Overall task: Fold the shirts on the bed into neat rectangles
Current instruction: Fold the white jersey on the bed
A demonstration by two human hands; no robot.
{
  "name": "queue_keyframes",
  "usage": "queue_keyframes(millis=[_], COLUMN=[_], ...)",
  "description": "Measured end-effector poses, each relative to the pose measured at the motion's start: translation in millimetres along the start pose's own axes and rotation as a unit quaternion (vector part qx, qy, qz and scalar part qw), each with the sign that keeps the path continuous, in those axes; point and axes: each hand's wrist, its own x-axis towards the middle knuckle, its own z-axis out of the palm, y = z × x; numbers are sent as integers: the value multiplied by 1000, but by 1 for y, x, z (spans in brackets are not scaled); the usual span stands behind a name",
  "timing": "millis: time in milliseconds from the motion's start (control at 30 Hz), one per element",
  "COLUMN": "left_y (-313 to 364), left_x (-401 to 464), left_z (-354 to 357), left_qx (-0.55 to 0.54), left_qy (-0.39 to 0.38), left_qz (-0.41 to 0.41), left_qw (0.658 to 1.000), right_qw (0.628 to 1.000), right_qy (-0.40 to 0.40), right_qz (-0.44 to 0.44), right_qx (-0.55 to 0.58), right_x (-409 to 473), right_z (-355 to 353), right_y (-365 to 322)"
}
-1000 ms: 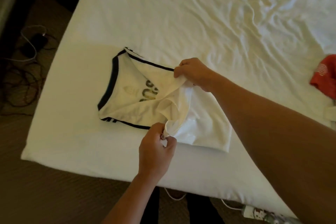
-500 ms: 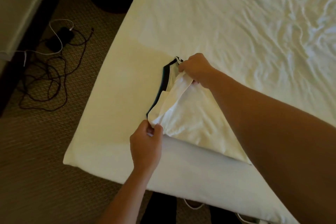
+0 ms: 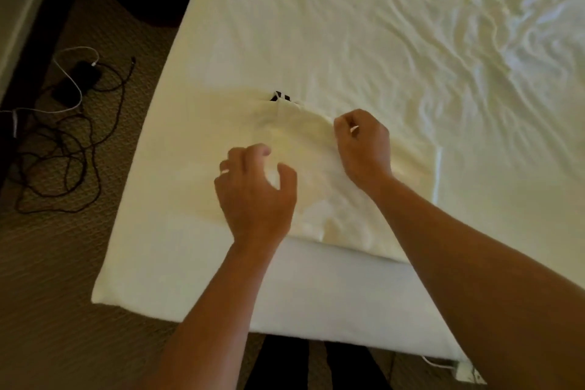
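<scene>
bed (image 3: 364,25): white wrinkled sheet | on it: folded white shirt (image 3: 319,174) near the front edge

place: likely bedroom | signs: bed (image 3: 316,41) with white sheet; carpet (image 3: 63,263); charging cables (image 3: 63,142)

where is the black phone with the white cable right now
In the head view the black phone lies on the brown carpet at far left, beside the bed, amid tangled dark cables.

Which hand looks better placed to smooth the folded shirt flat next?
Probably the left hand: it hovers open over the white shirt, fingers spread. The right hand has its fingers curled at the shirt's far edge.
</scene>
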Motion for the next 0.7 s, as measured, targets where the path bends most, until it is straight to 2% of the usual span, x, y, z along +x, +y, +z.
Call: queue_keyframes(millis=[67, 100, 167, 200, 267, 400, 533, 600, 700], left_y=[16, 19, 19, 14, -3, -26, -12, -2, -14], left_x=[17, 24, 38, 47, 62, 71, 56, 32, -9], left_z=[30, 46, 72, 82, 93, 93, 88, 79, 68], left_qx=[70, 129, 226, 248, 274, 294, 272, 262, 267], left_qy=[-76, -133, -234, -257, -264, -262, -229, -219, -246], left_qz=[127, 176, 211, 209, 192, 213, 209, 254, 338], left_qw=[986, 967, 922, 910, 904, 894, 911, 905, 868], right_qw=[991, 983, 963, 953, 939, 933, 946, 951, 938], right_qy=[23, 17, -32, -61, -88, -85, -60, -42, -75], right_qz=[-80, -99, -86, -70, -52, -43, -35, -63, -130], right_qx=[-102, -155, -253, -289, -329, -346, -317, -301, -312], right_x=[-17, -25, -34, -35, -34, -31, -41, -60, -93], right_z=[-12, -18, -28, -33, -44, -57, -59, -56, -52], right_y=[34, 48, 74, 87, 113, 146, 144, 137, 144])
